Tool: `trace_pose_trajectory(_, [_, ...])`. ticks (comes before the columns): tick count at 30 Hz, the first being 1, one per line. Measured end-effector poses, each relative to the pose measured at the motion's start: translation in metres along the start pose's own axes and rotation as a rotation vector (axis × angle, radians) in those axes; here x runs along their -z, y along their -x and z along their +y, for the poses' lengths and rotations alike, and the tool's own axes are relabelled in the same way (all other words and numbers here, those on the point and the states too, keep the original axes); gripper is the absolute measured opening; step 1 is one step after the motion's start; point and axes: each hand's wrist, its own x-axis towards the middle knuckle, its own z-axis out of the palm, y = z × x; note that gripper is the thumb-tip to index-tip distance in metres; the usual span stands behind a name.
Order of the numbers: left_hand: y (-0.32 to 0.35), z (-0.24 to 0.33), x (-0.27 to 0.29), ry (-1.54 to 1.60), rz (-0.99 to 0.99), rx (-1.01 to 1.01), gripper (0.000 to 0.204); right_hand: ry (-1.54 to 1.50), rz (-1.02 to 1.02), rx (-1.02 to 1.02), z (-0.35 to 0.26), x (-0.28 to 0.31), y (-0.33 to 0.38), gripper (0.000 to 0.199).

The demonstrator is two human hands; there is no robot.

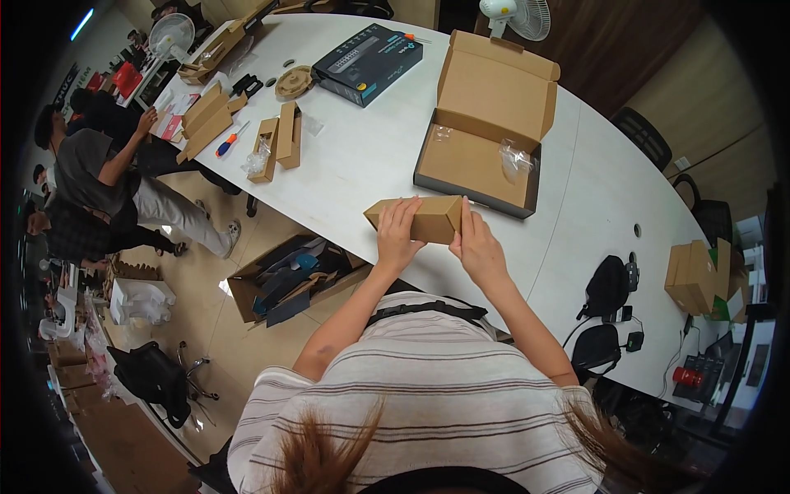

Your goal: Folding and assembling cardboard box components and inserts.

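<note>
Between my two hands is a long brown cardboard box (436, 216), held at the near edge of the white table. My left hand (398, 235) wraps round its left part, fingers over the top. At the right end my right hand (480, 247) closes on the box's end, fingers against the end panel. Just beyond it lies a larger open box (477, 156) with a dark outside and brown inside, its lid folded back. Small clear plastic bags (515, 158) rest in that box.
A dark flat printed box (366, 63), two narrow open cartons (276, 146) and a screwdriver (230, 142) are on the white table (354, 148). A carton of dark scraps (296, 276) stands on the floor. Black pouches (605, 288) lie at right. People stand at left.
</note>
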Motion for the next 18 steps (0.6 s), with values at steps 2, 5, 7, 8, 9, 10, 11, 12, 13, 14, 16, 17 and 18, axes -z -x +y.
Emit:
trace_pose_trajectory(2, [0.005, -0.005, 0.001, -0.021, -0.012, 0.001, 0.088, -0.028, -0.016, 0.018, -0.003, -0.008, 0.002, 0.072])
trace_pose_trajectory(5, [0.008, -0.012, 0.002, -0.06, -0.043, 0.001, 0.089, -0.021, -0.002, 0.014, 0.0, -0.024, 0.004, 0.074])
trace_pose_trajectory(7, [0.01, -0.012, 0.001, -0.078, -0.064, -0.001, 0.089, -0.047, -0.011, 0.004, 0.0, -0.027, 0.007, 0.075])
trace_pose_trajectory(8, [0.01, -0.012, 0.001, -0.087, -0.073, -0.006, 0.089, -0.072, -0.02, -0.006, 0.0, -0.027, 0.008, 0.075])
trace_pose_trajectory(9, [0.011, -0.011, 0.001, -0.094, -0.082, -0.012, 0.089, -0.073, -0.02, -0.009, 0.002, -0.029, 0.008, 0.075])
trace_pose_trajectory(10, [0.012, -0.011, 0.0, -0.093, -0.088, -0.01, 0.089, -0.095, -0.026, -0.013, 0.005, -0.031, 0.009, 0.076])
trace_pose_trajectory(11, [0.011, -0.01, -0.001, -0.098, -0.109, -0.011, 0.089, -0.116, -0.031, -0.018, 0.008, -0.032, 0.01, 0.077])
trace_pose_trajectory(12, [0.011, -0.01, -0.002, -0.102, -0.13, -0.013, 0.089, -0.117, -0.035, -0.025, 0.011, -0.033, 0.013, 0.077])
trace_pose_trajectory(13, [0.012, -0.009, -0.004, -0.1, -0.133, -0.013, 0.089, -0.128, -0.033, -0.027, 0.012, -0.033, 0.014, 0.077])
trace_pose_trajectory(14, [0.013, -0.009, -0.006, -0.099, -0.138, -0.027, 0.089, -0.138, -0.031, -0.03, 0.013, -0.033, 0.016, 0.077])
trace_pose_trajectory(16, [0.014, -0.008, -0.008, -0.094, -0.148, -0.043, 0.089, -0.131, -0.073, -0.069, 0.013, -0.031, 0.02, 0.077])
trace_pose_trajectory(17, [0.013, -0.007, -0.009, -0.092, -0.162, -0.044, 0.089, -0.124, -0.114, -0.103, 0.013, -0.029, 0.022, 0.076])
trace_pose_trajectory(18, [0.014, -0.007, -0.009, -0.091, -0.175, -0.044, 0.088, -0.123, -0.115, -0.109, 0.013, -0.025, 0.023, 0.076])
